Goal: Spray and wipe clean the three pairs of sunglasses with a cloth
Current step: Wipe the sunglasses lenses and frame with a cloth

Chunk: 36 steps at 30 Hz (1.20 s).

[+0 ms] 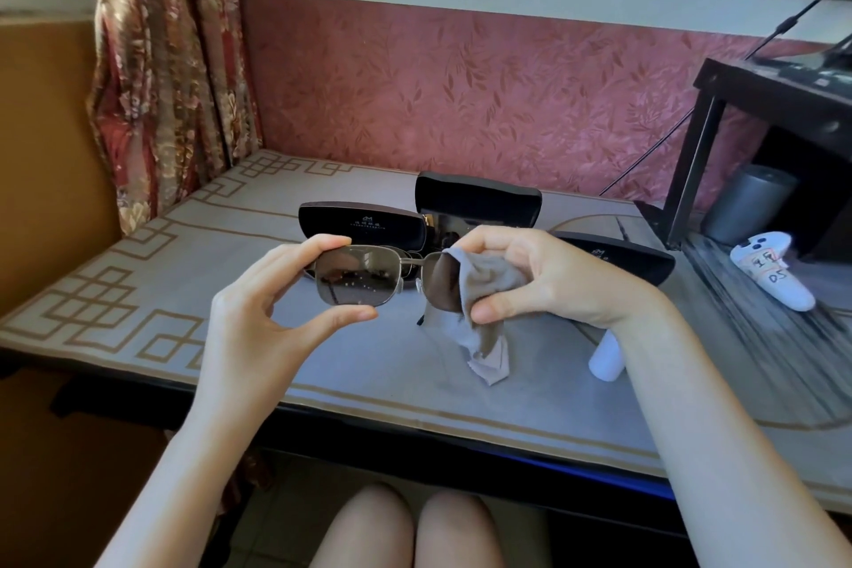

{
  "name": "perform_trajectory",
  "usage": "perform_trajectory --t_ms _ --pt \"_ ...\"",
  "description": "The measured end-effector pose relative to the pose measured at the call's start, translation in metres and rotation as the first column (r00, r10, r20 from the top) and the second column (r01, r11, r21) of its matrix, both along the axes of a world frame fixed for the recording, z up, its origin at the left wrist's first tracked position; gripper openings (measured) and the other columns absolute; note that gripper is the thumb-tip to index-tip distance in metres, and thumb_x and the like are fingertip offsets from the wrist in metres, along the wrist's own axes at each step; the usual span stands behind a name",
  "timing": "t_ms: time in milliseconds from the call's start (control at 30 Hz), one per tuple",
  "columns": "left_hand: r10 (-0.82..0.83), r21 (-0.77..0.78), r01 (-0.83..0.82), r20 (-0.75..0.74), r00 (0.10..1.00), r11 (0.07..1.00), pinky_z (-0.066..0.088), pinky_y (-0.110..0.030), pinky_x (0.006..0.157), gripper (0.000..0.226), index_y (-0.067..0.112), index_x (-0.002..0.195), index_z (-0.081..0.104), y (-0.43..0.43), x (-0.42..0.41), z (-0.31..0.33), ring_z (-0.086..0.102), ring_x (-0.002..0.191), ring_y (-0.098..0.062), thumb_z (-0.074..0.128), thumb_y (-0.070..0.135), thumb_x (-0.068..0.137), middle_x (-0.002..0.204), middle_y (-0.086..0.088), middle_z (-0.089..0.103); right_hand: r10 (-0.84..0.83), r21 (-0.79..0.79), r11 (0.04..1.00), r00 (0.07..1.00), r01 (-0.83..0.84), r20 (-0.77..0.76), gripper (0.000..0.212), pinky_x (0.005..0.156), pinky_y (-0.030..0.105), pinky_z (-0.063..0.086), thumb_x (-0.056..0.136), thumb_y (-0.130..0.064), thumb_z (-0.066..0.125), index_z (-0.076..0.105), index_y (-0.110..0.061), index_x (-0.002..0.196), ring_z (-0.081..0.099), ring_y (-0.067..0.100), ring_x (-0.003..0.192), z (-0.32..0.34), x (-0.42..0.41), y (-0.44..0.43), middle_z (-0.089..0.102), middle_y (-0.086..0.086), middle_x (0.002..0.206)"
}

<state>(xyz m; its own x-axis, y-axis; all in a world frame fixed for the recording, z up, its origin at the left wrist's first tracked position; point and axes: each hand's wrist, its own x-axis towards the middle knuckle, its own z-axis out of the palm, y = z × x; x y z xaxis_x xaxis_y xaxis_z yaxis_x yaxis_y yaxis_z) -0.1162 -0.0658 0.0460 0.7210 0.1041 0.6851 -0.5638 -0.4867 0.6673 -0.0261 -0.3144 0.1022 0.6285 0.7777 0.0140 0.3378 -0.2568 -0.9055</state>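
Left hand (276, 304): pinches sunglasses (364, 277) by one lens, over surface (138, 291).
Right hand (530, 277): clamps cloth (479, 291) on other lens.
Behind: black cases (364, 224), partly blocked.
Right wrist: covers white bottle (606, 360) top.
Writing: "05" on white controller (779, 281).

Up over the table (138, 291), the sunglasses (364, 279) sit between left hand (267, 291) and right hand (539, 272); cloth (484, 286) on the right-side lens, cases (477, 198) behind, spray bottle (606, 360) below the right wrist.

Single head-worn view, facing forward and down, close over table (369, 387)
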Motion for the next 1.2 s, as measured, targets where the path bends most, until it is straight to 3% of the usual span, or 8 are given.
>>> perform_trajectory --t_ms 200,400,600,733,833,933,1033,1200 --pt "-0.017 0.049 0.017 0.008 1.0 0.999 0.047 -0.026 0.099 0.055 0.031 0.118 0.062 -0.004 0.0 0.0 0.062 0.111 -0.014 0.076 0.045 0.067 0.111 0.012 0.066 -0.083 -0.086 0.991 0.981 0.099 0.174 0.021 0.07 0.022 0.048 0.075 -0.015 0.082 0.067 -0.009 0.088 0.063 0.011 0.074 0.003 -0.008 0.018 0.07 0.0 0.083" --pt "-0.028 0.049 0.027 0.035 0.999 0.998 0.047 -0.028 0.1 0.056 0.03 0.119 0.06 -0.006 0.003 0.001 0.062 0.11 -0.014 0.081 0.039 0.068 0.111 0.01 0.066 -0.178 -0.015 0.981 0.929 0.194 0.325 0.067 0.084 0.051 0.048 0.073 -0.062 0.067 0.067 0.0 0.099 0.059 0.042 0.093 0.006 -0.011 0.033 0.062 0.027 0.1" --pt "-0.085 0.059 0.083 0.037 0.996 0.995 0.046 -0.02 0.095 0.051 0.034 0.116 0.063 -0.011 0.004 -0.002 0.062 0.107 -0.012 0.077 0.042 0.068 0.108 0.019 0.064 -0.094 -0.073 0.989 0.936 0.126 0.339 0.034 0.069 0.027 0.04 0.089 -0.04 0.065 0.067 -0.008 0.1 0.055 0.016 0.069 0.021 -0.022 0.044 0.067 0.007 0.084" --pt "-0.078 0.075 0.074 0.062 0.995 0.994 0.046 -0.018 0.093 0.054 0.033 0.121 0.059 -0.011 0.007 -0.001 0.06 0.105 -0.008 0.075 0.042 0.07 0.108 0.019 0.062 -0.017 -0.234 0.966 0.932 0.108 0.362 0.031 0.055 0.015 0.032 0.086 -0.042 0.068 0.056 -0.014 0.076 0.04 0.001 0.055 0.028 -0.03 0.052 0.046 -0.014 0.062" --pt "-0.069 0.067 0.065 0.064 0.996 0.996 0.046 -0.019 0.092 0.05 0.03 0.118 0.061 -0.008 0.006 -0.002 0.06 0.104 -0.008 0.074 0.042 0.071 0.108 0.015 0.062 -0.044 -0.278 0.946 0.914 0.169 0.404 0.026 0.075 0.019 0.047 0.081 -0.051 0.069 0.063 -0.029 0.093 0.057 -0.002 0.078 0.028 -0.03 0.053 0.061 -0.02 0.085" --pt "-0.052 0.057 0.048 0.057 0.997 0.997 0.046 -0.02 0.093 0.05 0.028 0.118 0.06 -0.006 0.005 -0.001 0.061 0.104 -0.008 0.072 0.043 0.072 0.109 0.012 0.062 -0.097 -0.237 0.946 0.89 0.222 0.446 0.06 0.098 0.028 0.044 0.07 -0.058 0.072 0.055 -0.038 0.123 0.052 -0.003 0.112 0.025 -0.033 0.043 0.054 -0.027 0.119" --pt "-0.036 0.044 0.034 0.052 0.998 0.998 0.046 -0.021 0.095 0.053 0.027 0.119 0.06 -0.004 0.005 -0.002 0.06 0.106 -0.009 0.074 0.041 0.07 0.109 0.012 0.062 -0.152 -0.18 0.948 0.87 0.263 0.469 0.075 0.1 0.017 0.038 0.067 -0.049 0.08 0.046 -0.042 0.133 0.045 -0.009 0.12 0.014 -0.038 0.025 0.048 -0.03 0.126" --pt "-0.015 0.036 0.014 0.041 0.999 0.999 0.047 -0.023 0.095 0.053 0.026 0.118 0.06 -0.005 0.006 -0.003 0.061 0.105 -0.012 0.075 0.041 0.069 0.109 0.008 0.063 -0.254 -0.054 0.946 0.834 0.32 0.49 0.059 0.103 0.017 0.034 0.079 -0.03 0.079 0.049 -0.041 0.128 0.044 -0.008 0.125 -0.011 -0.038 0.008 0.051 -0.028 0.13"
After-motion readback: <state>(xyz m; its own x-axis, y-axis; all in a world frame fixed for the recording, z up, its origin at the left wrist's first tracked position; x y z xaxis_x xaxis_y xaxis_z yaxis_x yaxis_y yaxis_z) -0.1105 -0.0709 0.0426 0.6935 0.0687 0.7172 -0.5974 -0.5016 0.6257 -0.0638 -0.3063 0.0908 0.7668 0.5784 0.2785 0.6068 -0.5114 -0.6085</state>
